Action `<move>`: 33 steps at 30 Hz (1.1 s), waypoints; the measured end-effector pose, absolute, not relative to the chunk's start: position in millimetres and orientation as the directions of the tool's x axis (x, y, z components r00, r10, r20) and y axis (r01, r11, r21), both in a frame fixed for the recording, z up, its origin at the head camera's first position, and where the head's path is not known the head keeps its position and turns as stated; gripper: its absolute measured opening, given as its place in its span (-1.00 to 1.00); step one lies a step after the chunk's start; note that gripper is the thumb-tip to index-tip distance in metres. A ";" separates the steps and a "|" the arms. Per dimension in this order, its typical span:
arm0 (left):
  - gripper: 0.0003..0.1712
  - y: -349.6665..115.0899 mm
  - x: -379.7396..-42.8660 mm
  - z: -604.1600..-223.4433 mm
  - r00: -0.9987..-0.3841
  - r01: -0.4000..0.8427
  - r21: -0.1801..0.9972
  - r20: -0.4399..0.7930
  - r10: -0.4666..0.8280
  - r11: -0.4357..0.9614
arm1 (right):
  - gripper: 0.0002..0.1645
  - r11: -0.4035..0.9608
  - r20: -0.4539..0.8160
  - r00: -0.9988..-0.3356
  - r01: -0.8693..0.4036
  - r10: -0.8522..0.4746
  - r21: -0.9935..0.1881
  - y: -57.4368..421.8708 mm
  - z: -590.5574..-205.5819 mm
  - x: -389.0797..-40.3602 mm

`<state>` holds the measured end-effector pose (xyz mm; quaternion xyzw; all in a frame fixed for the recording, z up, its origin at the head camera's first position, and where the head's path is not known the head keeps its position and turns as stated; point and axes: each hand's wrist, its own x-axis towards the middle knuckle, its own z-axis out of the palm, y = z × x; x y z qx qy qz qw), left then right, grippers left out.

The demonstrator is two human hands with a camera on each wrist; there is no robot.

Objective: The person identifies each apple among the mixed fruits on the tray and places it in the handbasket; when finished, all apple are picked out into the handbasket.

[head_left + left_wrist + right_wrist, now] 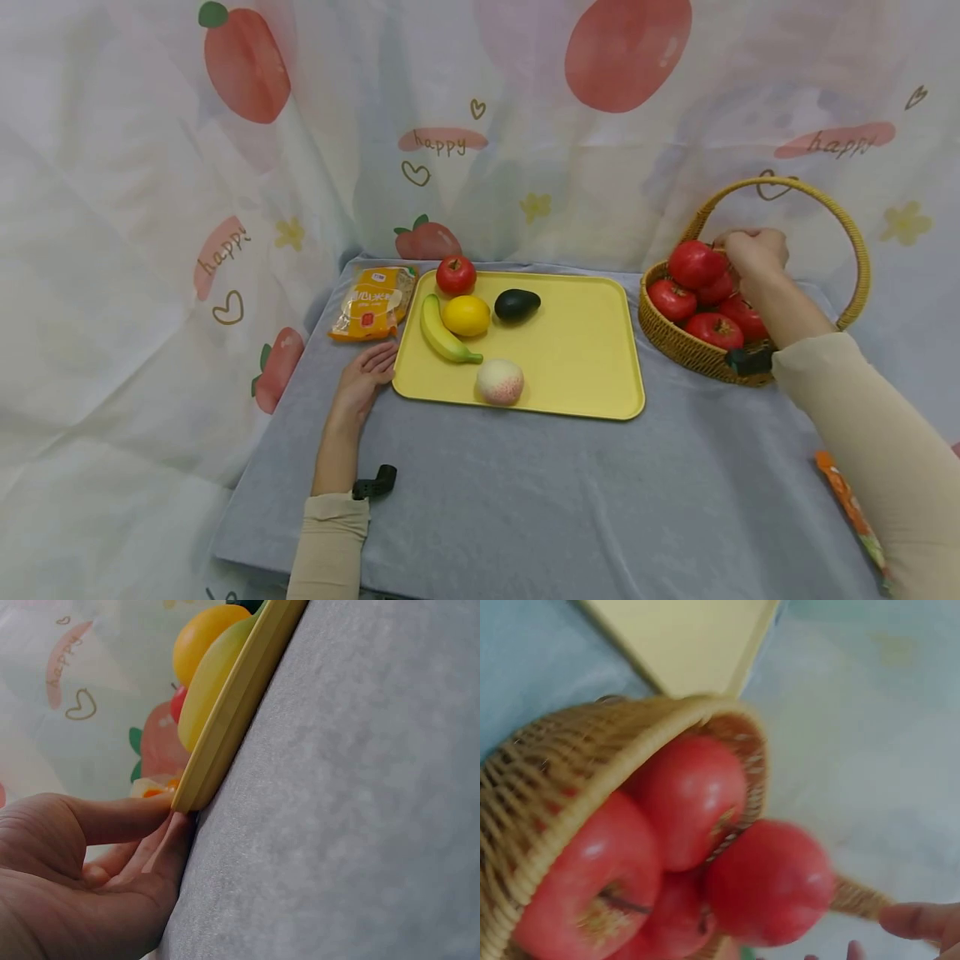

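My left hand (pixel 363 375) is at the left edge of a yellow tray (pixel 570 358), holding its rim between thumb (pixel 124 819) and fingers. On the tray sit a banana (pixel 444 333), a lemon (pixel 467 316), an avocado (pixel 517 305), a red apple (pixel 456 275) at the back corner, and a pale peach (pixel 500 382) at the front edge. Over the wicker basket (pixel 693 358) is my right hand (pixel 757 252), beside the topmost red apple (pixel 695 264). In the right wrist view a gap shows between its thumb (pixel 922 921) and that apple (pixel 769 883).
Several more red apples (pixel 714 330) fill the basket, whose tall handle (pixel 855 242) arches over my right hand. An orange food packet (pixel 371 304) lies left of the tray. Another orange packet (pixel 847 500) lies partly behind my right sleeve. A printed cloth hangs behind the table.
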<state>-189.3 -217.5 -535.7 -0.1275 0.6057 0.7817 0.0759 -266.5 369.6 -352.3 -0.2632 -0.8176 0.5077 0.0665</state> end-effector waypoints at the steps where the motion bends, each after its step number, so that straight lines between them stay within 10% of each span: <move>1: -0.31 -218.0 -189.4 -535.4 -0.956 -0.274 0.928 -0.292 -0.036 -0.253 | -0.92 0.358 -0.147 -0.858 0.354 0.493 -0.864 365.2 -349.3 -264.3; 16: -0.30 -221.4 -190.0 -534.0 -0.958 -0.267 0.929 -0.286 -0.038 -0.255 | -0.28 0.410 -0.157 -0.961 0.240 0.226 -0.880 304.5 -326.2 -255.1; 33: -0.31 -217.9 -188.6 -536.9 -0.963 -0.250 0.929 -0.267 -0.028 -0.272 | -0.27 0.386 -0.240 -0.969 0.200 -0.058 -0.901 232.1 -325.4 -276.4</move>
